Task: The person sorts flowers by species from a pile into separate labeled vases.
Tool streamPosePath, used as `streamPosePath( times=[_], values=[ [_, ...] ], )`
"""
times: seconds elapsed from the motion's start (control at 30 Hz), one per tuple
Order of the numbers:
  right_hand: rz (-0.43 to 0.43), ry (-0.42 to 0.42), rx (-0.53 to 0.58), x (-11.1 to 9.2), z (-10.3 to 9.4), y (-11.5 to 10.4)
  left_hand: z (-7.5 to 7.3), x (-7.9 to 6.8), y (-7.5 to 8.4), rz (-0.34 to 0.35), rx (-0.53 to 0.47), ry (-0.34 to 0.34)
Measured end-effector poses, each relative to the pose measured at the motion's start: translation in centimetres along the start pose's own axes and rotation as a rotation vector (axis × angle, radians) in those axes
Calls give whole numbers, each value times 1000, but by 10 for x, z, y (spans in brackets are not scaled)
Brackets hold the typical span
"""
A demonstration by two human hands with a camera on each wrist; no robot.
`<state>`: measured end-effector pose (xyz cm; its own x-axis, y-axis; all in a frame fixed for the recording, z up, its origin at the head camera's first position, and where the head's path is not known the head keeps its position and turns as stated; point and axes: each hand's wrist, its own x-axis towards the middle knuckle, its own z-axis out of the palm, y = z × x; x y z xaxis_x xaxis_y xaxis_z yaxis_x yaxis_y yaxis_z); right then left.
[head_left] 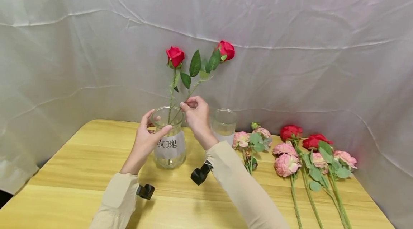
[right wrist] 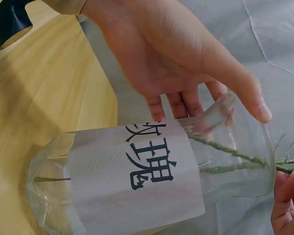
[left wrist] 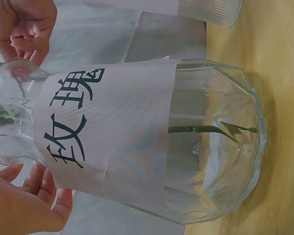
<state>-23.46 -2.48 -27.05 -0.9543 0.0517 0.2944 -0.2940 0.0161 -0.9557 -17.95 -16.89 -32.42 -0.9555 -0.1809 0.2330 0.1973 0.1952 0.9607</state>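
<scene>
Head view, and the left hand point(head_left: 146, 141) clasps the glass jar point(head_left: 170, 149) near the far edge of the surface point(head_left: 80, 171); best braced steady. Beyond, the right hand point(head_left: 198, 118) pinches the leaning rose point(head_left: 227, 50) by its stem; I'd ease it down, clear of the upright rose point(head_left: 175, 56).

The person's left hand point(head_left: 146, 140) grips the labelled glass vase point(head_left: 171, 146); at its rim the right hand point(head_left: 199, 119) pinches a red rose point(head_left: 227, 50). A second rose point(head_left: 175, 56) stands inside; pink peonies point(head_left: 286, 165) lie right of the vase.
</scene>
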Motion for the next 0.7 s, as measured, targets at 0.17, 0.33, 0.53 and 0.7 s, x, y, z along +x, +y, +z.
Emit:
streamPosePath(
  times=[0.17,0.33,0.53,0.7],
  values=[
    [-4,-7,-12,1,1,3,0,0,0,-3,-1,2],
    [-51,-1,-77,1,0,6,0,1,-1,-5,1,-1],
    [-113,-25,-133,2,1,8,-1,1,-1,-12,-3,1],
    [-144,-58,-224,0,2,9,0,0,1,-7,-11,9]
  ],
)
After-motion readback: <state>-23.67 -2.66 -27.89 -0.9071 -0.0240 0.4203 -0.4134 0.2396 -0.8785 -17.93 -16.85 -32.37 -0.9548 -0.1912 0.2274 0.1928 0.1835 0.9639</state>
